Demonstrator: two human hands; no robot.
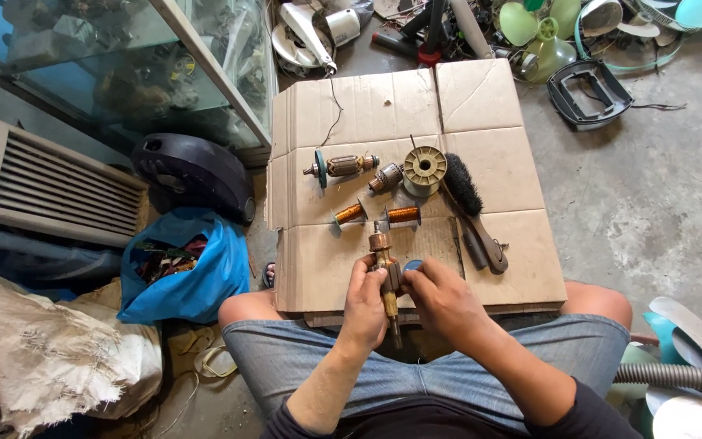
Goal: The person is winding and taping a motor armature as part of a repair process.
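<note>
Copper-coloured and long, the rotor (385,280) stands nearly upright over the near edge of the cardboard (522,268), just above the person's lap. The left hand (365,305) wraps the shaft, fingers clenched round its middle. The right hand (440,297) closes its fingers on a small blue piece (413,265) pressed against the rotor's side.

Judging from this, the work goes best if the left hand keeps the shaft steady and upright while the right hand does the fine fitting. Pressure is safer on the metal shaft than on the windings. Holding low over the cardboard means a slipped part lands there, not on the concrete.

Further up the cardboard lie 2 small copper spools (377,215), another armature (343,166) near the left edge, a reel (425,168) at the middle, and a wire brush (473,207) toward the right edge.
</note>
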